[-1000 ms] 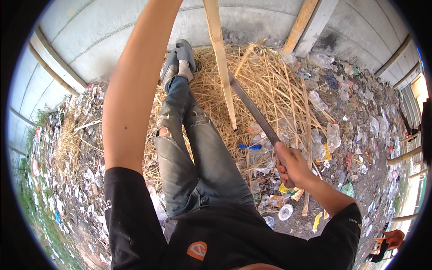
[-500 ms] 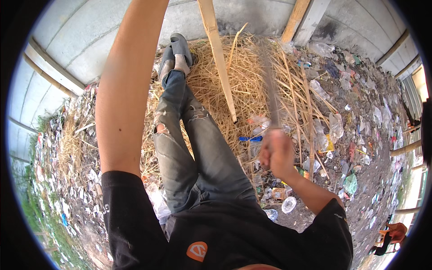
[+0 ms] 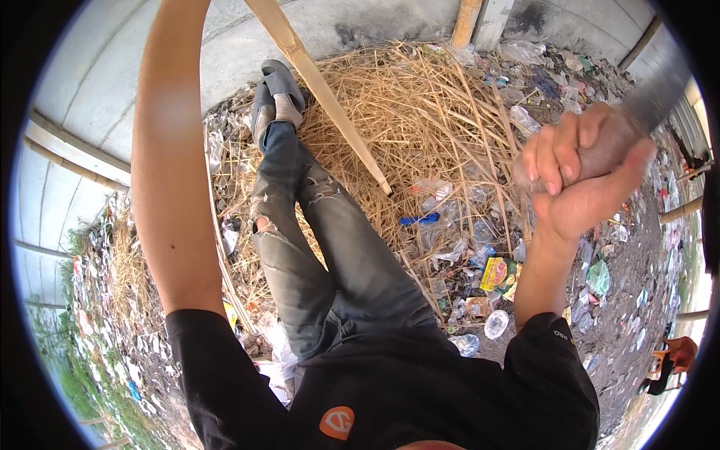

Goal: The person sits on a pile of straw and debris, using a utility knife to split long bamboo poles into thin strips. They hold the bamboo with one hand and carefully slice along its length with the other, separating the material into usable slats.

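Note:
My right hand [image 3: 589, 161] is raised at the right, its fingers wrapped round the handle of a machete. The broad dark blade [image 3: 660, 88] points up and right, blurred by motion. My left forearm [image 3: 169, 142] reaches up past the top edge, so the hand itself is out of sight. Near that arm, a split bamboo pole [image 3: 322, 88] slants down from the top edge. Its cut lower end hangs over the straw [image 3: 405, 112] just right of my legs.
My legs in torn jeans [image 3: 360, 240] stretch toward a concrete wall [image 3: 360, 22]. Litter lies over the ground, including a blue plastic piece [image 3: 419, 219], a yellow packet [image 3: 499, 276] and a clear cup [image 3: 496, 324]. A brown chair [image 3: 679, 356] stands far right.
My right hand has swung up and to the right with the machete. The bamboo pole's upper part and my left arm have shifted left in the picture.

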